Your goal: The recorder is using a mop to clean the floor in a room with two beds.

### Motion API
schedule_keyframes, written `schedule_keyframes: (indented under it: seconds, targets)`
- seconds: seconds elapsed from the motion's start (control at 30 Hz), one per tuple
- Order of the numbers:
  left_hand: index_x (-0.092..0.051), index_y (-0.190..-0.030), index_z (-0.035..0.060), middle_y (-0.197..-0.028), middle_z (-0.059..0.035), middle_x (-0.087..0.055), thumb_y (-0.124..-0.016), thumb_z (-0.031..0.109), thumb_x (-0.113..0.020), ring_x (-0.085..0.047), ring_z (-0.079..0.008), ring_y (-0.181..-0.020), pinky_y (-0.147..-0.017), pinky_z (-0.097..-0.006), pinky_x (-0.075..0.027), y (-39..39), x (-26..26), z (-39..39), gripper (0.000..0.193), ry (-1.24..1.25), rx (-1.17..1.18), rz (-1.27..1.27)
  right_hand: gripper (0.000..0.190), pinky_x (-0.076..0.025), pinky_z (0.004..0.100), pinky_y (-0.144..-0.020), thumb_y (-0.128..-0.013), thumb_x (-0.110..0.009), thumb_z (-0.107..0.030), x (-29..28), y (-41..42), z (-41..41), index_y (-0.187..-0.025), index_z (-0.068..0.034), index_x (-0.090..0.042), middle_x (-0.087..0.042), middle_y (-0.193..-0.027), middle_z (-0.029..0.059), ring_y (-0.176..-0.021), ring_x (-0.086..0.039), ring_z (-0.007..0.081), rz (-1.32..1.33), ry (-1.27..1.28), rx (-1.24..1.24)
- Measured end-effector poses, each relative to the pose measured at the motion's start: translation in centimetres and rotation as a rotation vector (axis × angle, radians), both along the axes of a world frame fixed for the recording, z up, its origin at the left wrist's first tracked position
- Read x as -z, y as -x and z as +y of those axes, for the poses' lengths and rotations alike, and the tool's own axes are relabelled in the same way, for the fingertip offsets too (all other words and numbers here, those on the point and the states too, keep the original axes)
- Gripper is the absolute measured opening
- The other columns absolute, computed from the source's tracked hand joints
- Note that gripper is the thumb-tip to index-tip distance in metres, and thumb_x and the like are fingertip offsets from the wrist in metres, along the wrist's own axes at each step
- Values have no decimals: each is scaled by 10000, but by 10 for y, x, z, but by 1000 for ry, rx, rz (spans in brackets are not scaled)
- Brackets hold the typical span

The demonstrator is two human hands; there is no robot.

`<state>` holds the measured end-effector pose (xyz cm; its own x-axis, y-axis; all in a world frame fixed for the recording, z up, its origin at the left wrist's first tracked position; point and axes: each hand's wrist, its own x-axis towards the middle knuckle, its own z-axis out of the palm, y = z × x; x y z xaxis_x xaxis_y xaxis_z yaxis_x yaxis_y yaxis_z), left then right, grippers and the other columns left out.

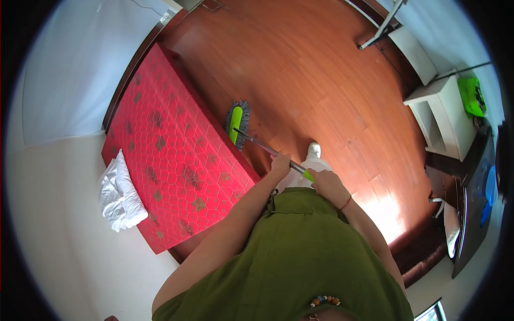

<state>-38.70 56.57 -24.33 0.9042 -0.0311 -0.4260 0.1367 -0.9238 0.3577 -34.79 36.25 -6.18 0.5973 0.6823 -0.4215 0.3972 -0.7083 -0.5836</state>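
Both hands are on the pole of a flat dust mop. My left hand (280,165) wraps the grey metal mop pole (260,144) partway down. Nearer my waist, my right hand (330,185) closes around the pole's upper end, by its green grip (308,175). The mop head (236,125) has a bright green plate and a grey fringed pad. It rests on the brown wood floor (305,88), close beside the long edge of a red patterned mattress (172,156). My fingers hide parts of the pole.
A white pillow (124,196) lies at the mattress's wall-side edge. Along the right stand a white open cabinet (439,116) with a green bag (471,96) and a dark table (476,212) holding blue items. A metal-legged frame (381,28) is farther back. My white shoe (314,150) is on the floor.
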Motion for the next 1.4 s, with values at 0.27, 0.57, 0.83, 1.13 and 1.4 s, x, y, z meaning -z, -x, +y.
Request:
schedule_keyframes:
  seconds: [0.27,0.57,0.83,1.13,1.4]
  targets:
    - [-525,-897,63,-1207,-250,-389,-704,7,-565,-549,-459,-895,-787,-458,-477,-41,5,52,205,108,-171,128,452,-453,451,-612,-777,-603,-149,14,-54,52,-1177,-18,-438,-589,-723,193,-688,-585,347,93,-7,-95]
    - [-554,-932,74,-1367,-309,-215,-702,32,-581,-531,-465,-973,-809,-473,-473,-112,3,122,235,70,-223,153,379,-453,458,-565,-761,-598,-171,2,-141,131,-1071,-4,-458,-582,-665,187,-664,-593,355,83,75,-115]
    - [-566,-853,86,-1182,-324,-451,-682,62,-569,-415,-418,-1166,-901,-621,-284,-180,-1,221,173,82,-124,130,401,-453,456,-613,-760,-607,-188,5,-197,223,-1090,-13,-462,-590,-698,194,-686,-587,361,65,2,-65]
    - [-575,-795,136,-906,-128,-586,-686,48,-574,-461,-324,-1108,-872,-689,-245,-254,7,269,140,149,-80,111,421,-450,460,-592,-773,-607,-187,-7,-257,276,-1129,-26,-449,-587,-702,210,-666,-576,370,87,117,-35]
    - [-581,-829,150,-950,-122,-547,-679,68,-595,-493,-309,-1017,-847,-660,-282,-321,13,301,172,193,-144,90,423,-449,455,-595,-776,-608,-192,-16,-341,306,-1132,-32,-447,-589,-707,208,-680,-579,367,86,113,-80]
